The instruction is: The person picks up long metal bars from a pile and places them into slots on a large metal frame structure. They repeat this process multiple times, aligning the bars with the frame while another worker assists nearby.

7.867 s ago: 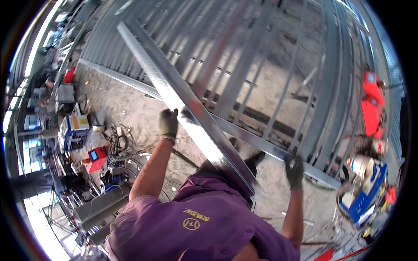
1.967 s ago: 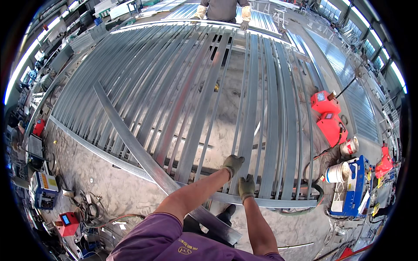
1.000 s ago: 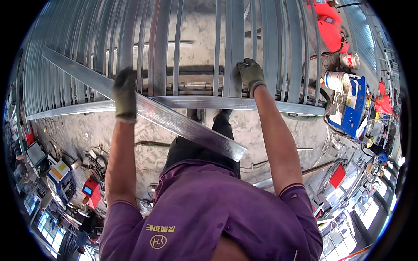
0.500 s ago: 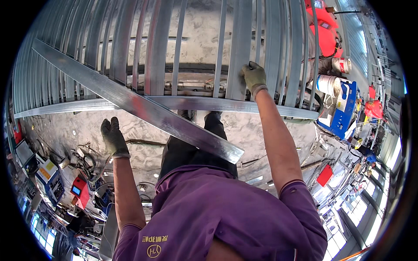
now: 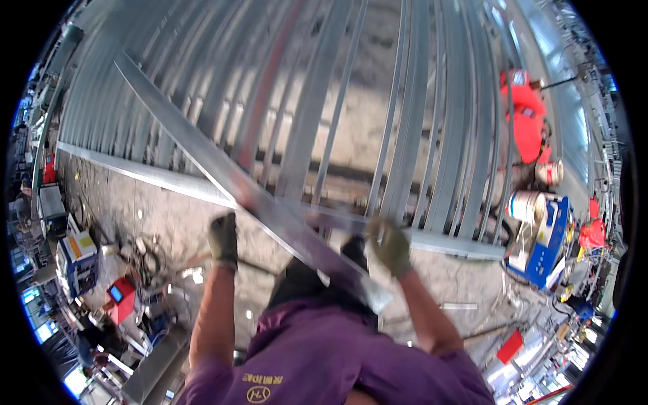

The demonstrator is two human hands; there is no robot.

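Note:
A loose flat metal bar (image 5: pixel 202 154) lies slantwise over a grid of long grey metal bars (image 5: pixel 320 88), its near end reaching in front of my legs. My left hand (image 5: pixel 223 237), in a dull green glove, is just below the grid's front rail (image 5: pixel 148 174), left of the loose bar. Nothing shows in it, but its fingers are blurred. My right hand (image 5: pixel 389 246), gloved alike, is beside the front rail, right of the loose bar. Motion smears its fingers, so whether it touches the rail is unclear.
At the right stand a blue machine (image 5: pixel 545 243), a white bucket (image 5: pixel 526 206) and red covers (image 5: pixel 526 121). On the left are a red box with a screen (image 5: pixel 121 300), a blue-and-white machine (image 5: pixel 77 255) and tangled cables (image 5: pixel 145 260) on the floor.
The view has shifted and turned, with the grid now tilted in it. My right hand has come back from over the bars to the front rail. My left hand is now closer to the loose bar.

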